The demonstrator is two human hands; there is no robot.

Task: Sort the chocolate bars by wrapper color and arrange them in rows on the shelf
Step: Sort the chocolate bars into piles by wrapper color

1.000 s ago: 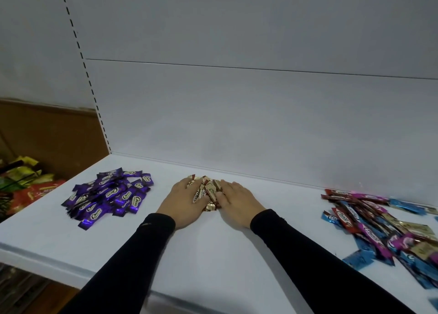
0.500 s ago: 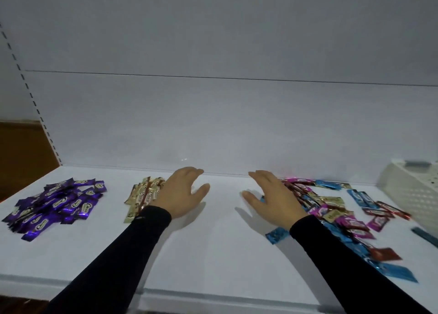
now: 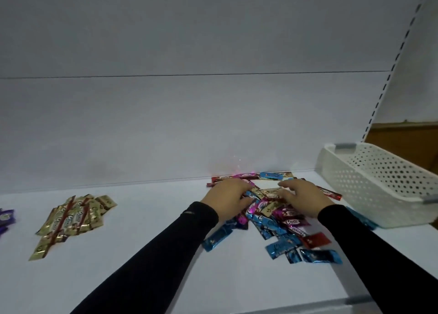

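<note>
A mixed pile of chocolate bars [image 3: 279,221] in blue, pink, red and gold wrappers lies on the white shelf [image 3: 142,266] at centre right. My left hand [image 3: 228,195] rests on the pile's left side with fingers spread. On the pile's right side lies my right hand [image 3: 302,194], its fingers loosely bent over a gold bar. A sorted heap of gold bars [image 3: 71,218] sits at the left. A few purple bars [image 3: 6,217] show at the far left edge.
A white perforated plastic basket [image 3: 379,185] stands on the shelf at the right, close to the pile. The shelf's grey back panel rises behind. The front edge of the shelf runs along the bottom.
Both hands left the gold heap and moved right onto the mixed pile. The view swung right, so the purple heap slid nearly out of frame and the basket came in.
</note>
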